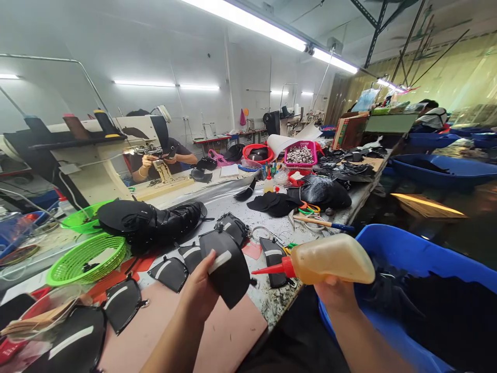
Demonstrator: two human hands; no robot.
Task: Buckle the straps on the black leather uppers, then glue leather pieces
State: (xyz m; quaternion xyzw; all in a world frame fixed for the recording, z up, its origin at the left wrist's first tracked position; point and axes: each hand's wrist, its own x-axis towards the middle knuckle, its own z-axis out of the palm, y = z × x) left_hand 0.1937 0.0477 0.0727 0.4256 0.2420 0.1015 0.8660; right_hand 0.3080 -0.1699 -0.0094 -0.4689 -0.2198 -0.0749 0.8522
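Note:
My left hand [200, 285] grips a curved black leather-like piece [229, 277] by its left edge, with the thumb beside a pale strip on its face. In my right hand [337, 295] a squeeze bottle [330, 259] of amber liquid lies on its side. Its red nozzle [272, 268] points left, close to the black piece's right edge; whether they touch I cannot tell. Similar black pieces with pale strips lie around, one [122, 303] on the pink sheet [217, 336] and another [274, 261] behind the nozzle.
A green basket [87, 259] and a heap of black pieces [151, 220] stand left. Orange-handled scissors [308, 207] and a blue-handled tool [330, 224] lie further back. At right is a blue tub [392, 238] of black material. Behind a sewing machine [128, 140] a person works.

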